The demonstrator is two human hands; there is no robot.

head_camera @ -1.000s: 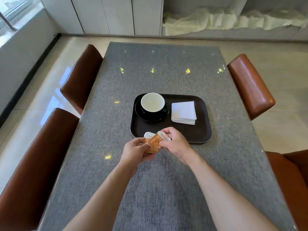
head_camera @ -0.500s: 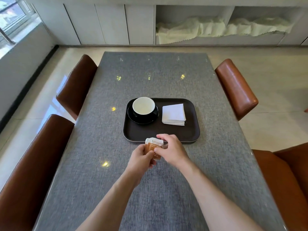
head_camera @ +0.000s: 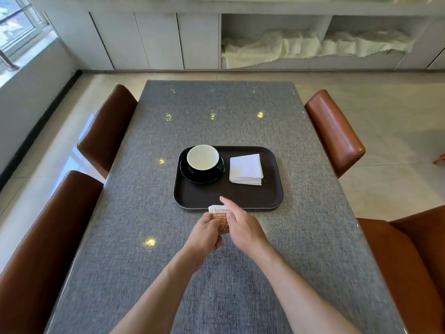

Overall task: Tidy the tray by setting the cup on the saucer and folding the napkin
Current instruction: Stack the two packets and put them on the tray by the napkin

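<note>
A dark brown tray lies in the middle of the grey table. On its left side a black cup with a white inside stands on a black saucer. A folded white napkin lies on the tray's right side. Just in front of the tray's near edge my left hand grips small orange and white packets. My right hand is beside them with its fingers spread and the index finger pointing over the tray's near rim; it holds nothing.
The grey table has brown leather chairs on both sides: two on the left, two on the right. White cabinets and shelves with white cloths stand behind.
Both hands drew back from the tray toward me with the packets. My right hand let go of the packets and opened; the left keeps them. The camera view tilted up.
</note>
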